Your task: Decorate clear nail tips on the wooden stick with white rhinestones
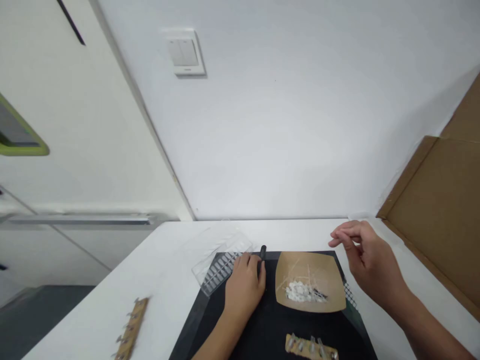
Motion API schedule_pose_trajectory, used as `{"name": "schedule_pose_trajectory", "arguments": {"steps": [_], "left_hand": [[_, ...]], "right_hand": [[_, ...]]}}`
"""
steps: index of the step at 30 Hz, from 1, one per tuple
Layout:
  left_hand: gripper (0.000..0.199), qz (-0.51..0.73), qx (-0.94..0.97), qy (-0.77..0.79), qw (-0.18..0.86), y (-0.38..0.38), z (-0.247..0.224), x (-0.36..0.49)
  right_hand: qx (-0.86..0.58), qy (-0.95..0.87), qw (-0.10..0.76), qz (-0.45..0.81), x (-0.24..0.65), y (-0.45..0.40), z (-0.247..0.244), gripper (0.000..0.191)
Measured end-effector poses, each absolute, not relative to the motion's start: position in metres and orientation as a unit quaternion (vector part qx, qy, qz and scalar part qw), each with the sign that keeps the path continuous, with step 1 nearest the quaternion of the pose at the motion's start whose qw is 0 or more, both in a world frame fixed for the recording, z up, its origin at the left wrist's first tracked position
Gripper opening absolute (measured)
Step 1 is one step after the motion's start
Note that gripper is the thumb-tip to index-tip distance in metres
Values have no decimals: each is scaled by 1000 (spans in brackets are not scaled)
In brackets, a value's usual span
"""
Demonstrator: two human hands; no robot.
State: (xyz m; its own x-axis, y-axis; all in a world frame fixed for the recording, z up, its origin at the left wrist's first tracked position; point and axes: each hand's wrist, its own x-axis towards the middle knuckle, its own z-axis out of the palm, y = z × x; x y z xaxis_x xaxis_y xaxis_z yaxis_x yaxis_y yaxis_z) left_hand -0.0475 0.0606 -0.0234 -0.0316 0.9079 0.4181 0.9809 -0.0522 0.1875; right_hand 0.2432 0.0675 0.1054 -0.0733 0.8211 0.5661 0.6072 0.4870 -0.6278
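Note:
My left hand [245,286] rests on the black mat [258,335], its fingers closed around a slim black tool [263,251] whose end sticks up past the thumb; its lower part is hidden. Beside those fingers lies a clear plastic case [221,267] with rows of small compartments. My right hand [369,262] is raised to the right of a brown paper tray [333,280], thumb and fingertips pressed together; anything between them is too small to make out. Inside the tray are small white pieces [300,291], a few thin strands and some dark bits.
A wooden strip with several clips [311,347] lies at the mat's near edge. A similar strip [131,330] is on the white table [157,280] to the left. Cardboard [446,210] stands at right; a wall [285,125] with a switch [186,53] rises behind.

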Motion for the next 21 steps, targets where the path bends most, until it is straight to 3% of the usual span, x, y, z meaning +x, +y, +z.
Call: {"name": "schedule_pose_trajectory", "arguments": {"steps": [6, 11, 16, 21], "left_hand": [[29, -121, -662, -738, 51, 54, -25, -40], [31, -109, -660, -741, 52, 54, -30, -41], [24, -105, -676, -729, 28, 54, -29, -49], [15, -118, -674, -729, 2, 56, -32, -57]], "right_hand": [[-510, -722, 463, 67, 258, 71, 110, 36], [-480, -757, 437, 73, 258, 71, 114, 39], [-469, -767, 436, 39, 258, 75, 110, 31], [-476, -765, 424, 95, 260, 79, 104, 24]]}}
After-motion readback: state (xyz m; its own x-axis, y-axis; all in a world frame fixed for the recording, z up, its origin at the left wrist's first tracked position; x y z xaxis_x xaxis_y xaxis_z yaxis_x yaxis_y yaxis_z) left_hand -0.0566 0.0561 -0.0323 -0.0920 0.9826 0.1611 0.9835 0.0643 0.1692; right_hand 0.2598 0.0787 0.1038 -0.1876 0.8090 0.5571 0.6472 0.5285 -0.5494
